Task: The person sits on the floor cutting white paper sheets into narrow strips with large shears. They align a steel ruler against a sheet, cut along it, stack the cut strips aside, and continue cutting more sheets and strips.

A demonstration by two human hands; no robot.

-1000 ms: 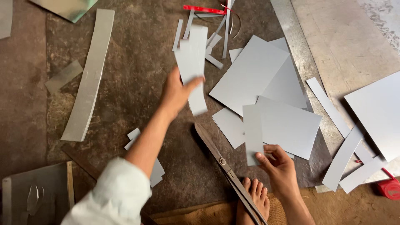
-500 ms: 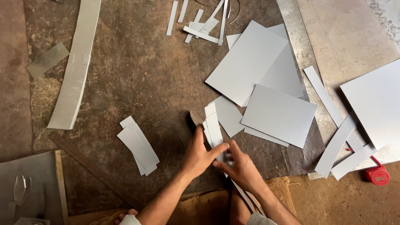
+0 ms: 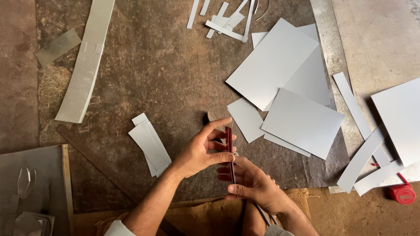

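Both my hands meet low in the middle of the view, over a rusty brown work surface [image 3: 166,78]. My left hand [image 3: 202,151] and my right hand [image 3: 253,185] together pinch a small thin sheet strip [image 3: 229,146]. The strip is turned edge-on, so it shows only as a narrow dark reddish line. My left thumb and fingers clamp its upper part, and my right fingers grip its lower part. A long shears blade [image 3: 263,215] shows under my right wrist.
A small stack of cut grey strips [image 3: 151,145] lies left of my hands. Large grey sheets [image 3: 280,65] [image 3: 302,122] lie to the right. There are narrow offcuts [image 3: 227,19] at the top, a long bent strip [image 3: 87,61] at the left and a red tape measure [image 3: 403,195] at far right.
My left hand came back from the far offcuts with a strip. My right hand left the sheets and joined it. The strip has turned from flat-on to edge-on.
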